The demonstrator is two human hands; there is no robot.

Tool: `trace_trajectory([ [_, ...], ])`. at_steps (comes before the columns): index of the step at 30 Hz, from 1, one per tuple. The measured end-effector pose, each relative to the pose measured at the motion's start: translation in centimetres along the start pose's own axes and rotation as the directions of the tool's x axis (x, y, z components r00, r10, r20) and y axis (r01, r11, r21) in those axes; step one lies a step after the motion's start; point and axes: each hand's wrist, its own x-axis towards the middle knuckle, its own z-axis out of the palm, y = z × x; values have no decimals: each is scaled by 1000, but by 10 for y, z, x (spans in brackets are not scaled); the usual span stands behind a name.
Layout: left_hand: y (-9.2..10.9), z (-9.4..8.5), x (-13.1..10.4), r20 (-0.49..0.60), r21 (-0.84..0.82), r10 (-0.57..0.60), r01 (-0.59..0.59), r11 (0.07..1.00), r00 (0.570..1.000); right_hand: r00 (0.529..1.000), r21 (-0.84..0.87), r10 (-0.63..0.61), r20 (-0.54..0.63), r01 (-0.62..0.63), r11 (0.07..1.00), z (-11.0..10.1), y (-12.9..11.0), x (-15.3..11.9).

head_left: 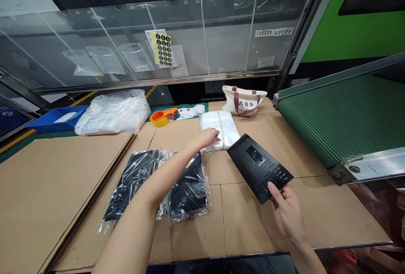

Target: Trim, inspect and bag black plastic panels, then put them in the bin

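My right hand [286,210] grips the near corner of a black perforated panel [262,168], thumb on top; the panel is tilted above the cardboard, with a recessed rectangle in it. My left arm stretches forward over the table. At its end, my left hand [209,137] is closed at the top of a banded stack of clear plastic bags [226,124], fingers pinching at the bag surface. Beneath and beside my left forearm lie two bagged black panels, one bagged panel [133,181] to the left and another bagged panel [190,189] to the right, partly hidden by the arm.
Cardboard sheets [63,173] are stacked at the left. Toward the back are a blue tray [53,120], a bulky plastic-wrapped bundle [114,111], an orange tape dispenser [164,116] and a canvas bag [243,100]. A green conveyor belt [344,118] borders the right side.
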Motion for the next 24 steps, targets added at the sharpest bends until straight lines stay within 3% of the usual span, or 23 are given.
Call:
trace_trajectory([
  [6, 1, 6, -7, -33, -148, -45, 39, 988, 998, 974, -277, -187, 128, 216, 936, 21, -2, 11],
  [14, 2, 6, -9, -49, -444, -199, 157, 882, 979, 922, -396, -266, 282, 364, 843, 44, 9, 24],
  [18, 0, 6, -7, -46, -640, -283, 190, 745, 958, 913, -449, -269, 308, 389, 805, 44, 15, 24],
  [24, -6, -6, 0, -27, -904, -461, 176, 391, 887, 912, -496, -277, 302, 399, 771, 45, 12, 18],
])
